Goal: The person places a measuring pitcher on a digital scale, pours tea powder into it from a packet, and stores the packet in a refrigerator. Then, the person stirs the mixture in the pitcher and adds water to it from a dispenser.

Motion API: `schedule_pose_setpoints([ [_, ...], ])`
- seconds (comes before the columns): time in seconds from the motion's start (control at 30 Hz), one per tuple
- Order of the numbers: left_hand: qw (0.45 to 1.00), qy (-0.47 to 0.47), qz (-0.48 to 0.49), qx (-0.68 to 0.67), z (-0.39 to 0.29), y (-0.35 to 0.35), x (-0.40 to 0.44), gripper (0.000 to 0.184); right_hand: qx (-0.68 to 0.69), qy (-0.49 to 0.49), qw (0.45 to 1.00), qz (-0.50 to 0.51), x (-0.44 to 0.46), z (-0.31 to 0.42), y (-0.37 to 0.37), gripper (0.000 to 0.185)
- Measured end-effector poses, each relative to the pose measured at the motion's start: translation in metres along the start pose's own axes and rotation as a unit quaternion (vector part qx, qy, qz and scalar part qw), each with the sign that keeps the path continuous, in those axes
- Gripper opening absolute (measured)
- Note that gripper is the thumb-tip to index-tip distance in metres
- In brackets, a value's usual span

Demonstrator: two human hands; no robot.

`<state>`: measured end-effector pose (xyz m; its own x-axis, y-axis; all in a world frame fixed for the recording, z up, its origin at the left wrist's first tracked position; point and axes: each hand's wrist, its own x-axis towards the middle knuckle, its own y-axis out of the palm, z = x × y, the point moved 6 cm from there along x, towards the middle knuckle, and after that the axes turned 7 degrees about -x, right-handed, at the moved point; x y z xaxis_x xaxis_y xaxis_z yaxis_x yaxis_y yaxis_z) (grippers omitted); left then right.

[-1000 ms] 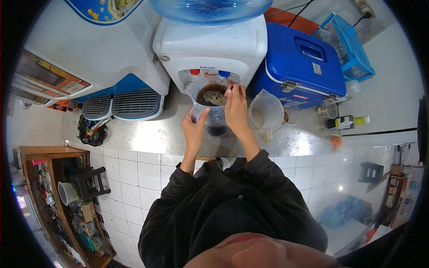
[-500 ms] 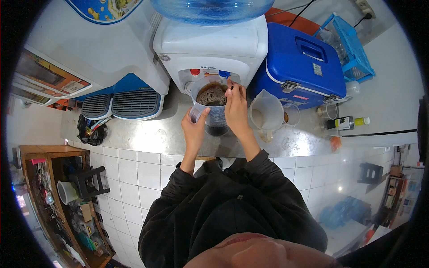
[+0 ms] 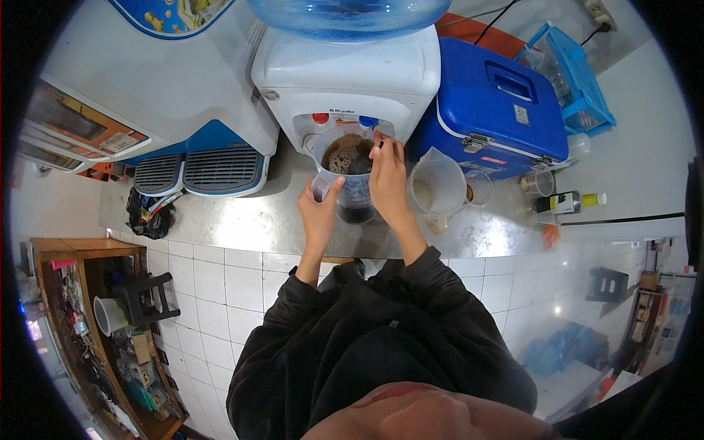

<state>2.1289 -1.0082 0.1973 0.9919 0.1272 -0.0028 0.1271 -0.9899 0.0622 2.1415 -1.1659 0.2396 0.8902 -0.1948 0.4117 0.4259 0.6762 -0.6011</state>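
A clear plastic pitcher (image 3: 355,192) holding dark brown, foamy liquid stands on the metal counter in front of the white water dispenser (image 3: 345,66). My left hand (image 3: 320,209) is closed round the pitcher's handle on its near left side. At the right rim, my right hand (image 3: 387,176) pinches a thin dark utensil that reaches into the liquid; its lower end is hidden. Just right of that hand stands a second pitcher (image 3: 438,180), with a small clear cup (image 3: 479,188) beside it.
A blue cooler box (image 3: 499,103) stands right of the dispenser, with a blue basket (image 3: 583,88) behind. A bottle (image 3: 568,201) lies toward the counter's right end. Left are a large white machine (image 3: 176,81) and a black plastic bag (image 3: 150,216).
The foam on the liquid has shifted and thinned, showing more dark surface. Both hands have stayed in nearly the same place.
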Motion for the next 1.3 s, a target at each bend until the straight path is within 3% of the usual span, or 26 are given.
schedule_pose_setpoints([
  [0.67,1.000,-0.004,0.000,-0.008,-0.0017,-0.0001,0.0003,0.026,-0.018,-0.026,0.998,-0.051,-0.0003,-0.0007,-0.0003,0.033],
  [1.2,1.000,0.000,-0.006,0.013,-0.0010,-0.0003,0.0009,0.026,0.002,-0.005,1.000,-0.010,-0.0002,-0.0007,0.0009,0.031],
  [1.3,1.000,0.012,-0.005,0.003,-0.0007,-0.0001,0.0011,0.030,0.001,-0.022,0.999,-0.044,-0.0007,-0.0008,-0.0009,0.034],
])
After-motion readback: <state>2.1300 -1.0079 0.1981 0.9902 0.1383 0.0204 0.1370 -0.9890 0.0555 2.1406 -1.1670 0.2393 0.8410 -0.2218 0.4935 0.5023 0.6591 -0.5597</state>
